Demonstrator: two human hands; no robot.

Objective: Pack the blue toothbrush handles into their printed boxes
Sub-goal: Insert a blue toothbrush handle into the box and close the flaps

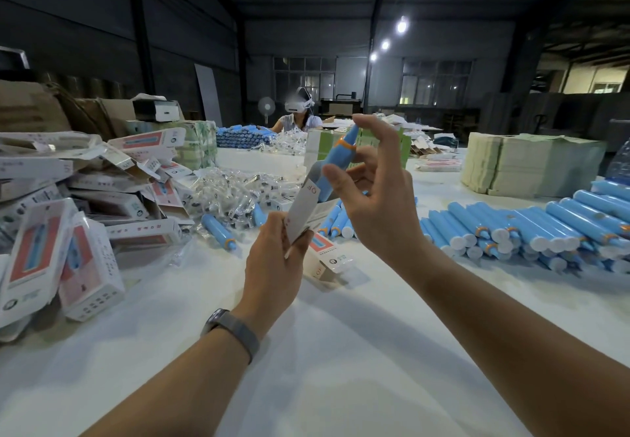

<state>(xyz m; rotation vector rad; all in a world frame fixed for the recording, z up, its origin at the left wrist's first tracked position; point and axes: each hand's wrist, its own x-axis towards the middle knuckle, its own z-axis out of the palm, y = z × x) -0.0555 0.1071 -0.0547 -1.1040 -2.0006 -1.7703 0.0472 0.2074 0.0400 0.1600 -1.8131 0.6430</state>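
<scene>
My left hand [276, 259] grips the lower end of a white printed box [305, 206] held tilted above the table. A blue toothbrush handle [337, 163] with an orange ring stands partly inside the box's open top. My right hand [371, 194] holds the handle's upper part, forefinger on its tip and thumb at the box mouth. Another printed box [327, 255] lies on the table under my hands. A loose blue handle [220, 232] lies to the left.
A heap of printed boxes [68, 225] fills the left side. Clear small bags [238, 194] are piled in the middle. Rows of blue handles [531, 228] lie at the right. Flat carton stacks [531, 163] stand behind. Another person [296, 117] sits at the far end of the white table [341, 351].
</scene>
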